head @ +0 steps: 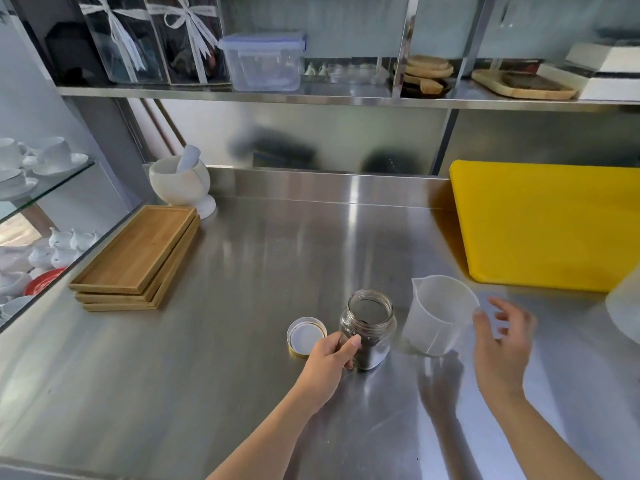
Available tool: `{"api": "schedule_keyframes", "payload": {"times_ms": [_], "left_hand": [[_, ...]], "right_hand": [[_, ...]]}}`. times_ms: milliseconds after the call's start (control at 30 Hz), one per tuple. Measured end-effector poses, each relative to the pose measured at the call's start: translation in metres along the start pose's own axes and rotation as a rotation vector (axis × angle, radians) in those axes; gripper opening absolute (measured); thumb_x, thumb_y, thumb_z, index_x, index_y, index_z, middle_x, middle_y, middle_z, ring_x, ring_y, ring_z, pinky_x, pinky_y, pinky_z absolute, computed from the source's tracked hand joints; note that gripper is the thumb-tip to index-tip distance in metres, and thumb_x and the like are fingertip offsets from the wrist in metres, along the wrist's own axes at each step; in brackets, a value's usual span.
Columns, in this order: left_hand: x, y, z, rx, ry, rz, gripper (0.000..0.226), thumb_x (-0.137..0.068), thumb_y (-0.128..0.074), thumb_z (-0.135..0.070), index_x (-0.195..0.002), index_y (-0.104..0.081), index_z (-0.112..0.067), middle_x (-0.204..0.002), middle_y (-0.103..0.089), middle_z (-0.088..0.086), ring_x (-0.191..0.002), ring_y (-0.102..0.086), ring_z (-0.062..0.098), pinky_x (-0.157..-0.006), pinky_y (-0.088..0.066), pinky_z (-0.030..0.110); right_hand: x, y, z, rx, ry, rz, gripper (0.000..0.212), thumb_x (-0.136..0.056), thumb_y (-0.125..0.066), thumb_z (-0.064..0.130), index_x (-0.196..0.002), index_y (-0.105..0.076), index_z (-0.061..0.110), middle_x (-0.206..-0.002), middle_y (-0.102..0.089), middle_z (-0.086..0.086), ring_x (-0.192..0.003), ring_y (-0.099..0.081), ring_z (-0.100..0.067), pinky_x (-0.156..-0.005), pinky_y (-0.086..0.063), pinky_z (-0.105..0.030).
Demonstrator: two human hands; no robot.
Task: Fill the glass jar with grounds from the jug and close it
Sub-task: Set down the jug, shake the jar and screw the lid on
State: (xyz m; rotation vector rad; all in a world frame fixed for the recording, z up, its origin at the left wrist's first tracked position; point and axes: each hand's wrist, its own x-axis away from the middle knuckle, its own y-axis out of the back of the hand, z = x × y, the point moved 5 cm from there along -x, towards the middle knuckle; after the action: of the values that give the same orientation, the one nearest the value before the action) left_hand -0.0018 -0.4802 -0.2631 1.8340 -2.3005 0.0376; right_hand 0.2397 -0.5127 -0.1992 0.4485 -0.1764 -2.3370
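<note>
A glass jar (372,323) stands open on the steel counter (242,306), dark grounds showing inside. My left hand (329,362) grips its left side. The jar's lid (306,336) lies upside down on the counter just left of the jar, white inside with a gold rim. A translucent white plastic jug (438,313) stands upright to the right of the jar and looks empty. My right hand (502,341) is open beside the jug's handle, fingers spread, slightly blurred; I cannot tell if it touches the handle.
A yellow cutting board (547,223) lies at the back right. Stacked wooden trays (138,258) sit at the left, with a white mortar and pestle (180,181) behind them. A white container's edge (627,306) shows at far right. Shelves above hold boxes and boards.
</note>
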Motion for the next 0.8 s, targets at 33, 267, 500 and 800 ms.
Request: {"api": "schedule_keyframes", "payload": {"times_ms": [33,267,500,800], "left_hand": [[0.0,0.0,-0.001,-0.008,0.0,-0.003,0.039,-0.092,-0.053,-0.023,-0.055,-0.04,-0.018,-0.047,-0.044,-0.013,-0.045,-0.037,-0.001,-0.05,-0.031,0.011],[0.001,0.002,0.0,-0.032,-0.007,-0.026,0.04,-0.083,-0.055,-0.044,-0.055,-0.035,-0.024,-0.057,-0.034,-0.008,-0.055,-0.033,0.01,-0.058,-0.027,0.026],[0.001,0.007,0.002,-0.159,-0.083,-0.182,0.043,-0.068,-0.052,-0.064,-0.05,-0.043,-0.026,-0.09,-0.043,-0.002,-0.085,-0.047,0.02,-0.078,-0.039,0.027],[0.008,0.001,-0.006,-0.587,-0.098,-0.022,0.069,-0.067,-0.034,-0.073,-0.075,-0.058,-0.008,-0.083,-0.054,0.006,-0.077,-0.053,0.025,-0.072,-0.044,0.035]], "right_hand": [[0.004,-0.005,0.012,0.001,0.092,0.058,0.018,-0.087,-0.058,0.021,-0.104,-0.052,0.021,-0.109,-0.047,-0.005,-0.092,-0.048,-0.014,-0.074,-0.045,-0.022],[0.053,-0.053,0.041,0.028,0.447,0.414,0.03,-0.077,-0.052,0.032,-0.104,-0.05,0.019,-0.095,-0.049,0.01,-0.092,-0.045,0.002,-0.084,-0.036,-0.006],[0.087,-0.087,-0.003,0.159,0.284,0.622,0.093,-0.07,-0.075,0.027,-0.141,-0.015,0.019,-0.14,-0.024,0.007,-0.131,-0.022,-0.004,-0.108,-0.02,-0.024],[0.061,-0.1,-0.009,0.06,0.086,0.653,0.089,-0.057,-0.086,0.021,-0.121,-0.027,0.036,-0.115,-0.035,0.026,-0.108,-0.041,-0.004,-0.092,-0.032,-0.012]]}}
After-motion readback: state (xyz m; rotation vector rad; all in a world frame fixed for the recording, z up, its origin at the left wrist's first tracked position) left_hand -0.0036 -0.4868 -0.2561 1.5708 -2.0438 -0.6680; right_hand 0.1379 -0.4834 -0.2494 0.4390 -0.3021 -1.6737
